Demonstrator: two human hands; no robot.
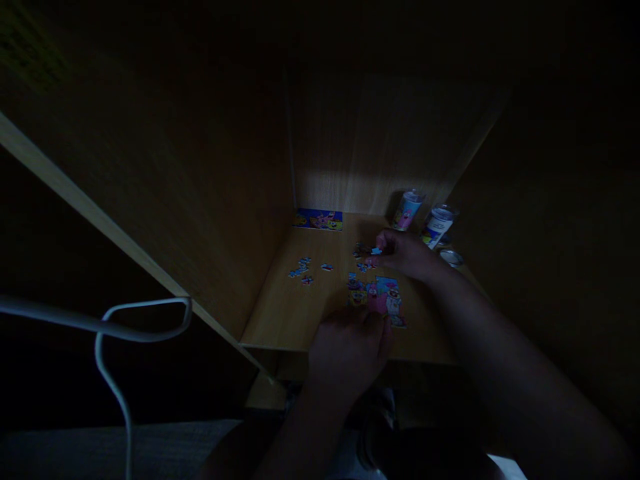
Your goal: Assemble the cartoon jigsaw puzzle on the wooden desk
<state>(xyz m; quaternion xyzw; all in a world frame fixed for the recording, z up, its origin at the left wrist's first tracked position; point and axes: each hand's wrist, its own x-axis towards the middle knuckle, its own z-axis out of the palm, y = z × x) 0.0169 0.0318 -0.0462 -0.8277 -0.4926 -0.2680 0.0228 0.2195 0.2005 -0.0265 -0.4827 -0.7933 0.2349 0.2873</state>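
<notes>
Low around the puzzle (379,295), both hands (347,347) (407,255)

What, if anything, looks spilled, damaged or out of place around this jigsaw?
Nothing looks clearly spilled or damaged. The loose pieces lie scattered left of and beyond the partly joined puzzle, which seems ordinary for unfinished work. Only the dim light is odd, hiding fine detail.
</notes>
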